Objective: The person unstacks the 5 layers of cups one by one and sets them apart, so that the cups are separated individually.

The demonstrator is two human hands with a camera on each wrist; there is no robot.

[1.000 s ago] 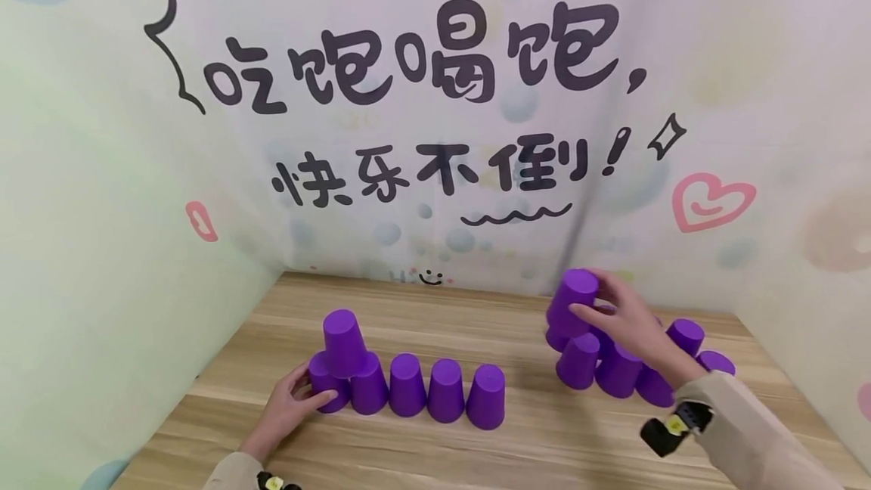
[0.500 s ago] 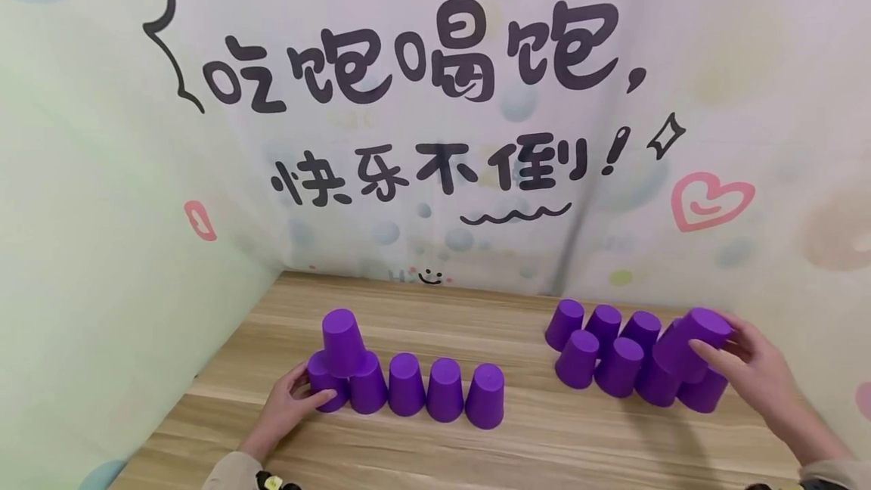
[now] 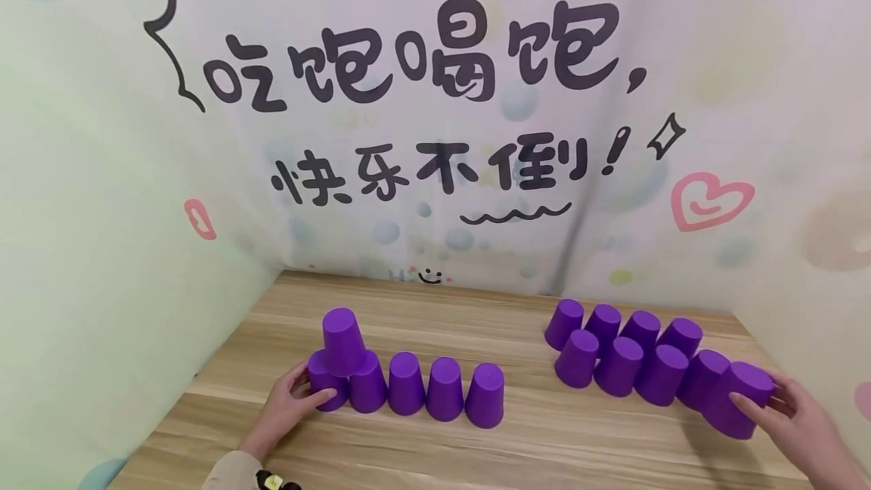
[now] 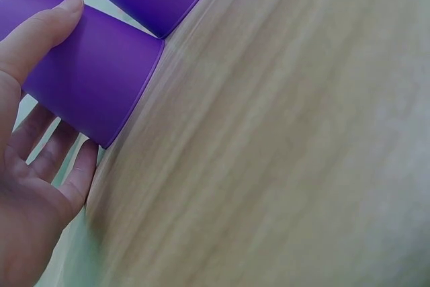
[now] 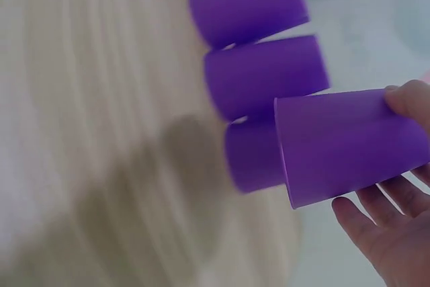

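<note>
My left hand [image 3: 291, 403] is at the left end of a row of upside-down purple cups. It grips the leftmost cup [image 4: 87, 65], its thumb on the near side and its fingers round the far side. Across that cup and its neighbour [image 3: 368, 388] stands another upside-down cup [image 3: 342, 342], as a second level. At the right, my right hand [image 3: 799, 418] holds a purple cup [image 5: 349, 146] bottom up, thumb on one side and fingers on the other. This cup hangs above the table, overlapping the near right end of a two-row group of cups.
Three more upside-down cups, among them a middle one [image 3: 445, 390], continue the left row rightward. The right group has a back row [image 3: 602, 327] and a front row [image 3: 619, 369] of several cups. A printed cloth backdrop [image 3: 435, 248] rises behind the wooden table [image 3: 381, 452].
My right hand has carried its cup rightward and toward the front, from over the back left of the right group to its near right end. The left hand stays at its cup.
</note>
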